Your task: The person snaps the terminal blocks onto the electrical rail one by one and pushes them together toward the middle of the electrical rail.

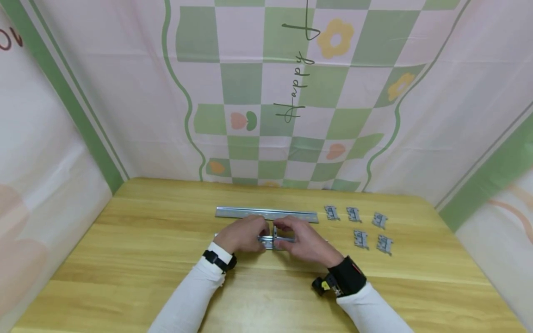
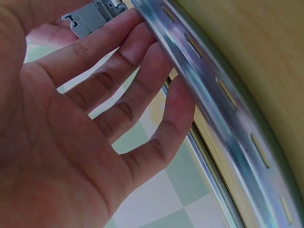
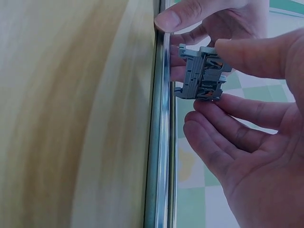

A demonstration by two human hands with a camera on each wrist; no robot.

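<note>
A: Largest entry?
B: Hanging fabric [image 1: 241,83], white and green-checked, filling the upper frame; yellow flowers, "Happy" lettered sideways at upper centre, green bands running down both sides.
A: Next, the surface?
B: One table [image 1: 266,296], pale wood grain, rounded far corners, spanning the lower frame, its far edge meeting the fabric.
A: Metalwork?
B: Far rail [image 1: 239,212], lying just above centre of the table; near rail [image 2: 216,109], slotted, parallel, nearer the person.
A: Hands?
B: Two, lower centre. Left hand [image 1: 244,235]: thumb and fingertips gripping the near rail. Right hand [image 1: 305,240]: thumb and fingers pinching a grey module.
A: Smallest?
B: Held module [image 3: 202,73], frame centre, upright at the near rail; contact cannot be told. Five loose modules [image 1: 360,239], right of centre, three above two, lying apart on the wood.
</note>
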